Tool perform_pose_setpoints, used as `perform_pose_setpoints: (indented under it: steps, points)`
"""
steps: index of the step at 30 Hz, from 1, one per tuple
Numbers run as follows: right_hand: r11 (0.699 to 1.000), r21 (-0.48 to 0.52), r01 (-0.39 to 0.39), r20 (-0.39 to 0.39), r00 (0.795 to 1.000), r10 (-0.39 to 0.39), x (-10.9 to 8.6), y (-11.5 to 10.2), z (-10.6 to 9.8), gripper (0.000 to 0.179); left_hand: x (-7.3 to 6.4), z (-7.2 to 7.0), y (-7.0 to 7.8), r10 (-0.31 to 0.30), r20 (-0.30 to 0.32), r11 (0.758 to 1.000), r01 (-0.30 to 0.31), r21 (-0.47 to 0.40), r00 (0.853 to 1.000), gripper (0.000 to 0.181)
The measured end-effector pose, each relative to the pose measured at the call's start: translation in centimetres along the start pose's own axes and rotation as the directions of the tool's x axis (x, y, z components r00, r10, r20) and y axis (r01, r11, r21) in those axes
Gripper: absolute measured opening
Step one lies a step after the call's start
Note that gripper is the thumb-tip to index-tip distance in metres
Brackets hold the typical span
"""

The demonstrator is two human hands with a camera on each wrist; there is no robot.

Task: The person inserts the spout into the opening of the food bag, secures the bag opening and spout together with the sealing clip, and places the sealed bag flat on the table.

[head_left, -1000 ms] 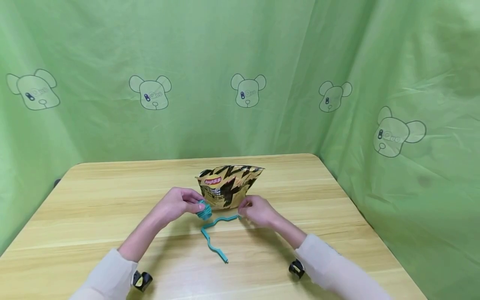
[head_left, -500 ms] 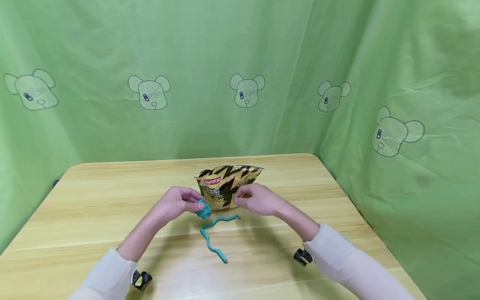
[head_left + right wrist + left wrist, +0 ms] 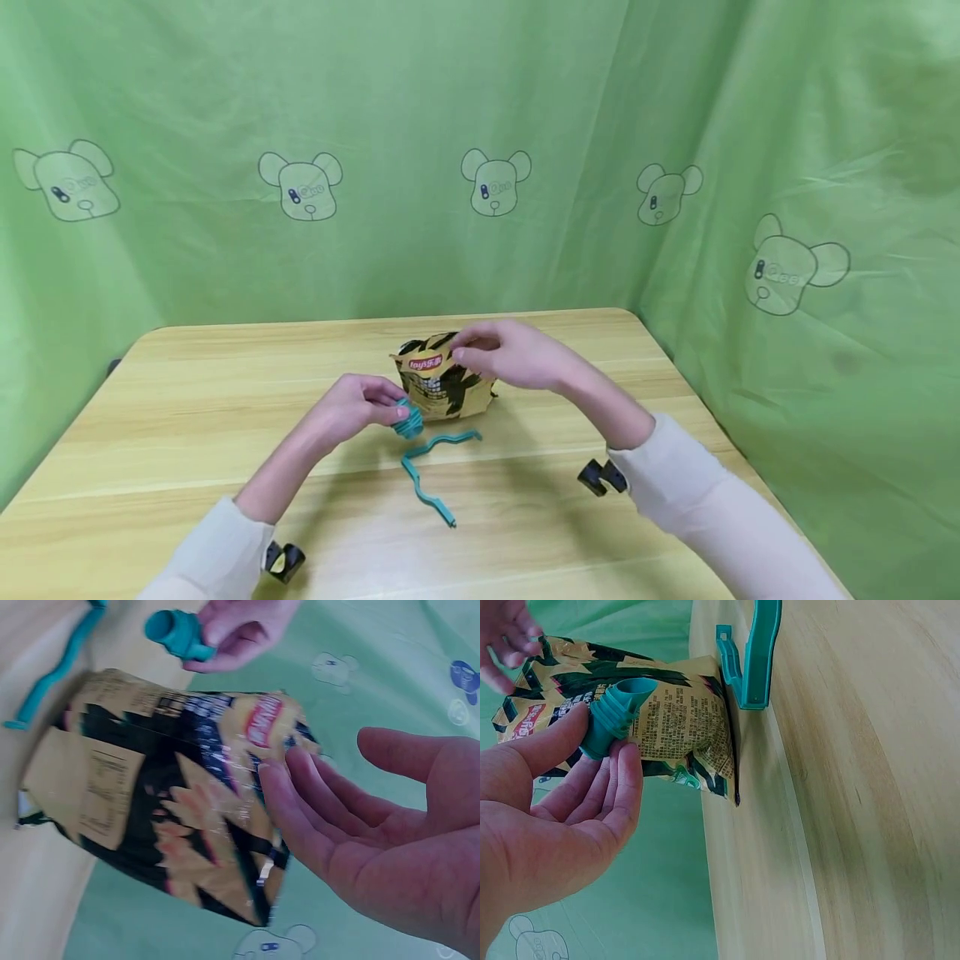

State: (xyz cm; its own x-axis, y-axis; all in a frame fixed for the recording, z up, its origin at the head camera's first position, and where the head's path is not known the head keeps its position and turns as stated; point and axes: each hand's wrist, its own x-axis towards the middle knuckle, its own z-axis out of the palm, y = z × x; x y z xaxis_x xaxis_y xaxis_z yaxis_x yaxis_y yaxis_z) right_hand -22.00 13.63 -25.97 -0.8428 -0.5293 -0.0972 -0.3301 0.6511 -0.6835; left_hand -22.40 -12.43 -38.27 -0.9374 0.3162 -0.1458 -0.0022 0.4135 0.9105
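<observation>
In my left hand [image 3: 358,410], thumb and fingers pinch a teal ribbed cap [image 3: 408,419]. Its hollow open end shows in the left wrist view, where the cap [image 3: 615,716] appears in front of the bag. A black-and-gold bag of chips [image 3: 442,387] stands upright on the table just behind it. My right hand [image 3: 513,354] is raised by the bag's upper right side, fingers loosely bent and holding nothing. From the right wrist, a gap shows between thumb and fingers of that hand [image 3: 390,825]; whether a fingertip touches the bag, I cannot tell. A teal bag clip [image 3: 423,483] lies unfolded before the bag.
The wooden table [image 3: 225,375] has rounded far corners. Green curtains [image 3: 405,83] with bear-head prints hang behind it and along both sides. Black wrist mounts [image 3: 283,562] stick out below both sleeves.
My right hand has let go of the clip's far end and risen up and away to the bag's top. The clip stays on the table. My left hand with the cap has hardly moved.
</observation>
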Motion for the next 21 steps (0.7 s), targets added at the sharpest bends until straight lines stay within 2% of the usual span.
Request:
perform_pose_setpoints:
  steps: [2, 5, 11, 15, 21]
  points:
    - [1.000, 0.005, 0.025, -0.032, 0.999, -0.025, 0.1, -0.5, -0.4, 0.037, 0.1, 0.0, 0.0, -0.001, -0.002, 1.000, 0.001, -0.002, 1.000, 0.026]
    - [0.999, -0.001, 0.053, -0.122, 0.991, -0.052, 0.3, -1.0, -0.7, 0.034, 0.1, 0.0, 0.0, -0.004, 0.000, 1.000, 0.004, -0.003, 1.000, 0.026]
    - [0.998, 0.003, 0.056, -0.282, 0.958, -0.053, 0.9, -1.2, -0.5, 0.034, 0.1, 0.0, 0.1, -0.001, 0.000, 1.000, 0.001, 0.004, 1.000, 0.028]
    - [0.998, 0.025, 0.061, -0.331, 0.942, -0.049, 1.6, -0.6, -0.1, 0.036, 0.1, 0.0, 0.1, -0.007, 0.001, 1.000, 0.007, -0.008, 1.000, 0.027]
    - [0.997, 0.028, 0.065, -0.351, 0.935, -0.051, 2.4, 0.6, 0.6, 0.032, 0.0, 0.0, 0.1, -0.007, 0.001, 1.000, 0.007, -0.017, 1.000, 0.028]
